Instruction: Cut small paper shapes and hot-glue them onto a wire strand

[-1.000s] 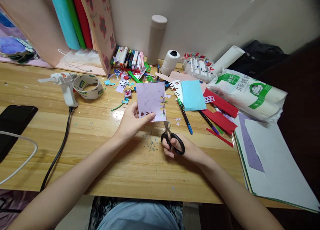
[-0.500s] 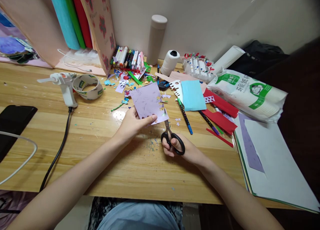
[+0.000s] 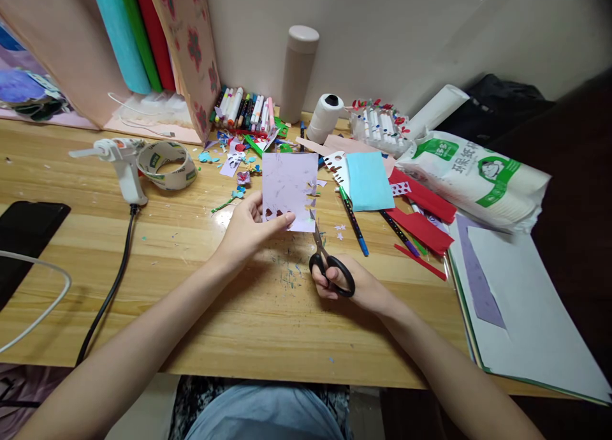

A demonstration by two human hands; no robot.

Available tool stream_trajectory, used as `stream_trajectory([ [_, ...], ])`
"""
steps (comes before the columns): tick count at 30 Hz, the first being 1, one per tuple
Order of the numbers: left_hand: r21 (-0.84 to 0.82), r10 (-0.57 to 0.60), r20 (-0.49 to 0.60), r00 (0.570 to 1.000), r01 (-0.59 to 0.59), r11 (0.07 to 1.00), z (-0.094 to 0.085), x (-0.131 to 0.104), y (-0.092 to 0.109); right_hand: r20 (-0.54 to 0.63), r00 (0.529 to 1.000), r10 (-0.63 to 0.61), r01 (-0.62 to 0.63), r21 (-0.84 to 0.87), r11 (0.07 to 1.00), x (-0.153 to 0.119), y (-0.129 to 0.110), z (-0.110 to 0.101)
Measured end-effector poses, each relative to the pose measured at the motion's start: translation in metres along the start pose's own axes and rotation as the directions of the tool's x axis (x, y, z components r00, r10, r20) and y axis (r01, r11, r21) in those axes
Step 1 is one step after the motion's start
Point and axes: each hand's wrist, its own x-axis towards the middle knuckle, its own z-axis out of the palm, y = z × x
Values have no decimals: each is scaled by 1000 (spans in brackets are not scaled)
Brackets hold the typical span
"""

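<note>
My left hand (image 3: 251, 231) pinches a sheet of light purple paper (image 3: 289, 185) by its lower left part, thumb on the front. Heart-shaped holes run along the sheet's lower edge, and its right edge is notched with cut-outs. In my right hand (image 3: 342, 279) is a pair of black-handled scissors (image 3: 319, 241), with fingers through the loops. The blades point up at the sheet's lower right edge; whether they touch the paper I cannot tell. Small star-shaped scraps (image 3: 340, 227) lie on the table right of the blades.
Left are a hot glue gun (image 3: 125, 169), a tape roll (image 3: 167, 166) and a phone (image 3: 29, 245). Behind the sheet lie markers (image 3: 246, 111) and paper scraps. On the right are blue paper (image 3: 369, 182), red paper (image 3: 423, 229), a cup package (image 3: 473, 178) and white sheets (image 3: 530, 306).
The purple sheet has turned from tilted to nearly upright and shifted slightly right in my left hand. My right hand and the scissors have barely moved.
</note>
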Motion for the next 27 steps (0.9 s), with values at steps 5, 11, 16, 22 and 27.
stream_trajectory([
  [5, 54, 12, -30, 999, -10, 999, -5, 1, 3, 7, 999, 50, -50, -26, 998, 0, 2, -2],
  [11, 8, 19, 4, 1000, -19, 1000, -7, 2, 3, 47, 992, 120, -120, -8, 993, -2, 4, -3],
  [16, -40, 4, 35, 999, -2, 999, -4, 1, 3, 70, 983, 171, -173, 22, 985, -3, 1, -1],
  [22, -39, -28, 79, 996, 31, 999, -4, -1, 2, 127, 972, 198, -201, 4, 980, -5, 3, -4],
  [27, -35, -69, 123, 990, 74, 997, -4, -2, 6, 146, 962, 230, -231, -9, 973, -6, 4, -4],
])
